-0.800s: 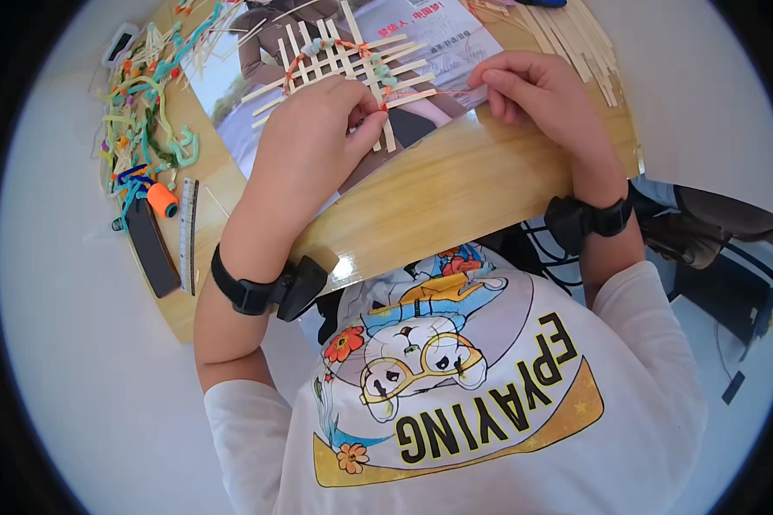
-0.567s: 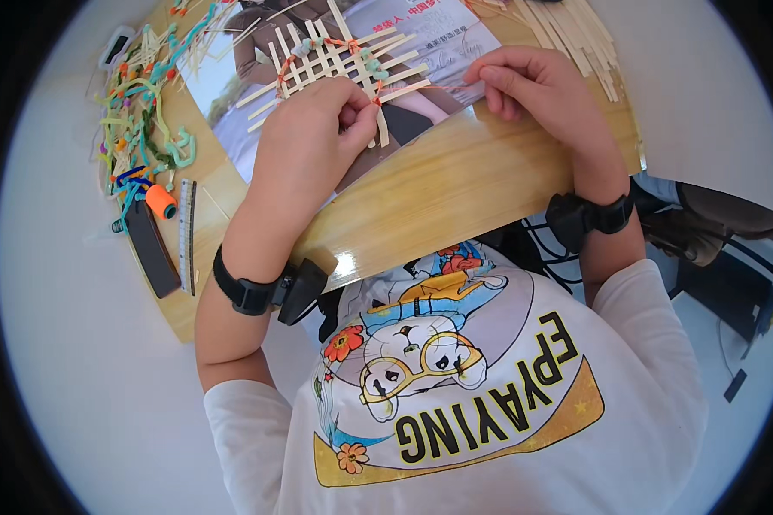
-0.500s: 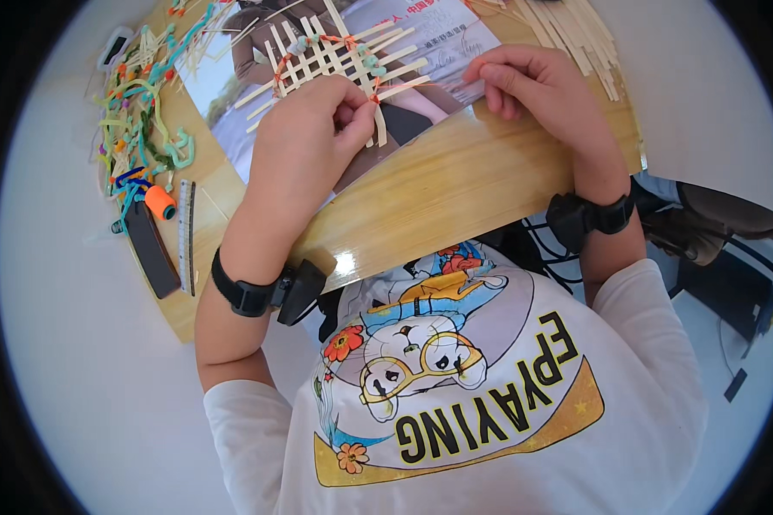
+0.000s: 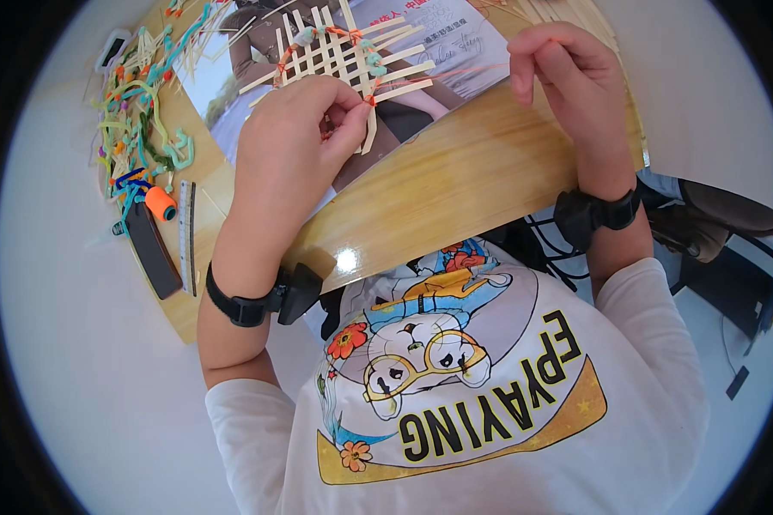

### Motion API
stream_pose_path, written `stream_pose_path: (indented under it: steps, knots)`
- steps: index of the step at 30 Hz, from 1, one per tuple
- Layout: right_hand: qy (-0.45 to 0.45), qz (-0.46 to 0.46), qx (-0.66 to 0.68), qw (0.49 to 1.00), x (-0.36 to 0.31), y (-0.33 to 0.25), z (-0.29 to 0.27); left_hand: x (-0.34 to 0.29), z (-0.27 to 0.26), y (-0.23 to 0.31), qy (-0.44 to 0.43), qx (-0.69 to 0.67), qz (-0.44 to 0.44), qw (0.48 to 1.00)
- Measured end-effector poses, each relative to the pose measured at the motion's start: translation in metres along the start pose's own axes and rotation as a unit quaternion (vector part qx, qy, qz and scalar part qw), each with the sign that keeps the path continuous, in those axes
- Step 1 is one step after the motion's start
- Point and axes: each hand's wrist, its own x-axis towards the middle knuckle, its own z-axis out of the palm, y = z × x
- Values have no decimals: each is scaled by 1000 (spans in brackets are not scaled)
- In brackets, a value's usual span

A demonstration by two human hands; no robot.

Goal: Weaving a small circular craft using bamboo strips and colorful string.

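Note:
A lattice of pale flat strips (image 4: 328,58) woven over and under lies on a printed poster (image 4: 442,43), its strip ends sticking out on several sides. Orange and pale blue-green yarn is wound around the crossings in a ring. My left hand (image 4: 296,142) grips the lattice's near edge between thumb and fingers, covering that corner. From an orange-wrapped crossing beside the left thumb, a thin orange thread (image 4: 468,71) stretches right. My right hand (image 4: 571,81), raised off the poster, pinches the thread's other end, with its fingers curled in.
Tangled coloured yarn (image 4: 142,103) lies along the table's left side. Nearby are an orange thread spool (image 4: 160,203), a ruler (image 4: 186,225) and a dark flat case (image 4: 153,256). More pale strips (image 4: 580,15) lie at the far right. The wooden table's edge (image 4: 421,236) curves before me.
My right hand has moved right and slightly away from me, drawing the orange thread out longer. My left hand has shifted slightly left, still on the lattice, which has tilted a little.

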Motion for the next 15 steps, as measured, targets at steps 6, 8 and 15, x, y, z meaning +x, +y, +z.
stream_pose_path:
  steps: [6,8,15]
  knots:
    - [45,79,-78,993,6,-1,6,-9,-4,1,-4,-12,-12,1000]
    - [43,96,-60,993,10,-9,17,-13,-5,2,31,-62,-35,997]
    - [28,152,-55,986,10,-16,26,-13,-11,6,84,-131,-34,987]
